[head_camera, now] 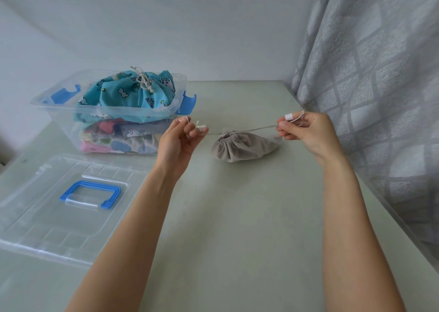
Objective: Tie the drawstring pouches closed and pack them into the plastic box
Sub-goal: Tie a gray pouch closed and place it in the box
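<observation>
1. We have the grey pouch (244, 146) on the table (237, 216), towards the far right corner, mouth already gathered tight.
2. Left hand (178, 140): fingers curled, pinching the left end of the drawstring (215, 133); frayed tip sticks out past the fingertips.
3. Right hand (306, 131): fingers curled, pinching the right end, cord looped over a finger. White band on one finger; can't tell what it is.
4. Cord runs taut out both sides of the pouch mouth. Our read: cinch done or first knot being pulled down. No finished knot visible at the mouth.
5. Plastic box (107, 112) sits near the far left edge, lid off, already stacked with printed pouches. The blue unicorn pouch (133, 93) on top rises above the rim.
6. Lid (59, 204) lies flat at the near left, blue handle up.
7. Risks:
   - Uneven pull drags the light pouch sideways or lifts it off the table.
   - Short frayed end slips from the left pinch, tension drops, mouth loosens.
   - Box looks nearly full; the grey pouch may sit proud and stop the lid closing.
8. Surface: pale green, matte, smooth.
9. Room: plain pale walls behind and left; grey checked curtain (368, 86) hangs along the right edge.
</observation>
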